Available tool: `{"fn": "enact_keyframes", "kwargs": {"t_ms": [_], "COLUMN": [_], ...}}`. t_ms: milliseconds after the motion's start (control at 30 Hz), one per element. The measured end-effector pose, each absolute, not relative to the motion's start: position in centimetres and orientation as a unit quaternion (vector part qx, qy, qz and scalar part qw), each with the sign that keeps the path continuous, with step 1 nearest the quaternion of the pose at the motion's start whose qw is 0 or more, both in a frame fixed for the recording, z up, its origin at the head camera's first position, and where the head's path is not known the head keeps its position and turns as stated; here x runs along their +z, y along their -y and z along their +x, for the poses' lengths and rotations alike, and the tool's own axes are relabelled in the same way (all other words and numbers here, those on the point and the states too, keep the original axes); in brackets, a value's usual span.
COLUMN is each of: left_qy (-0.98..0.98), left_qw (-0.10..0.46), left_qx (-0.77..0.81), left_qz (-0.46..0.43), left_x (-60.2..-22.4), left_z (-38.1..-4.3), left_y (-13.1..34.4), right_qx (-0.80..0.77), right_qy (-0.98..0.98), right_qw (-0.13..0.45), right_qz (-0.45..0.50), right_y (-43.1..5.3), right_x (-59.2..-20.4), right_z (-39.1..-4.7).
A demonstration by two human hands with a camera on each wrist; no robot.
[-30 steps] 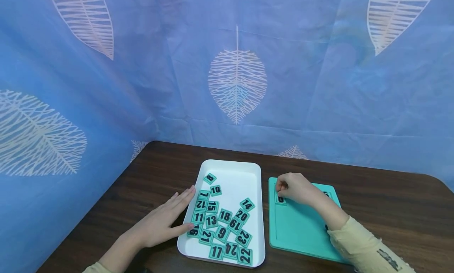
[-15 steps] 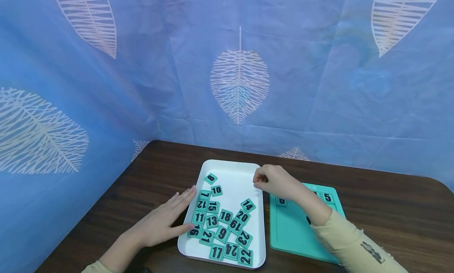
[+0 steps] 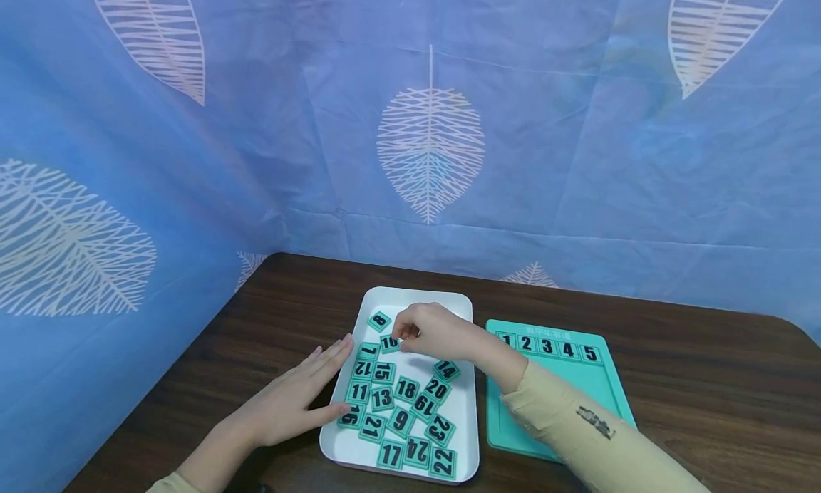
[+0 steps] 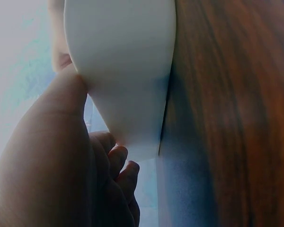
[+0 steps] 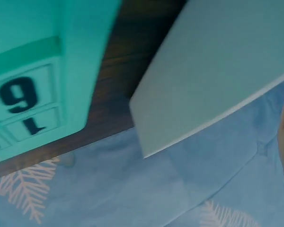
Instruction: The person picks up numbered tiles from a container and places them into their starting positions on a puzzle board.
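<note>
My left hand (image 3: 291,400) rests with extended fingers along the left rim of a white tray (image 3: 442,322). Its thumb lies over the rim by number tile 16 (image 3: 351,416). Over the tray hovers my right hand (image 3: 439,330), fingers loosely bent, fingertips beside tile 10 (image 3: 389,343); nothing shows between them. Tile 7 (image 3: 368,351) and tile 8 (image 3: 379,320) lie close by. On the right, a turquoise board (image 3: 526,432) holds tiles 1 to 5 along its top row. Tile 6 (image 5: 19,94) sits below tile 1 (image 5: 34,126), seen in the right wrist view; my forearm covers it in the head view.
Several more turquoise number tiles, such as tile 18 (image 3: 407,389) and tile 22 (image 3: 442,463), lie loose at varied angles in the tray. Tray and board stand side by side on a dark wooden table (image 3: 705,379). A blue leaf-patterned cloth (image 3: 545,158) hangs behind.
My right hand has left tile 6 on the board and moved left over the tray to beside tile 10. The board's top row is now uncovered. My left hand stays put.
</note>
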State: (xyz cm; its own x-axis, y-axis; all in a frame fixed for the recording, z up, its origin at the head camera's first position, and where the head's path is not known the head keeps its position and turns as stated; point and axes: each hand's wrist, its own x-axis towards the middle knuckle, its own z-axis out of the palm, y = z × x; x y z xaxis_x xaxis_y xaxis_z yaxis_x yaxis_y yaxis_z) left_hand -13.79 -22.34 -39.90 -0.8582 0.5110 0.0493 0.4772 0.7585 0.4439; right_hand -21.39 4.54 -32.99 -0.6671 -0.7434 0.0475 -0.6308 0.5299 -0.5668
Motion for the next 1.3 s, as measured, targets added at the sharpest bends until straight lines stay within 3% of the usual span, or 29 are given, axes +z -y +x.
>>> {"fn": "enact_keyframes", "kwargs": {"t_ms": [467,1300], "left_qy": [-0.937,-0.938], "left_qw": [0.033,0.037], "left_qx": [0.227,0.228], "left_qz": [0.264,0.259], "left_x": [-39.9,-40.0], "left_z": [-13.8,-13.9], "left_y": [22.4,22.3], "right_qx": [-0.183,-0.188], "right_qy": [-0.885,-0.882], "right_qw": [0.149,0.132], "right_qz": [-0.402,-0.411], "right_y": [-0.9,-0.1], "right_x": [-34.1,-35.8], "right_z": [-22.2,-22.3]}}
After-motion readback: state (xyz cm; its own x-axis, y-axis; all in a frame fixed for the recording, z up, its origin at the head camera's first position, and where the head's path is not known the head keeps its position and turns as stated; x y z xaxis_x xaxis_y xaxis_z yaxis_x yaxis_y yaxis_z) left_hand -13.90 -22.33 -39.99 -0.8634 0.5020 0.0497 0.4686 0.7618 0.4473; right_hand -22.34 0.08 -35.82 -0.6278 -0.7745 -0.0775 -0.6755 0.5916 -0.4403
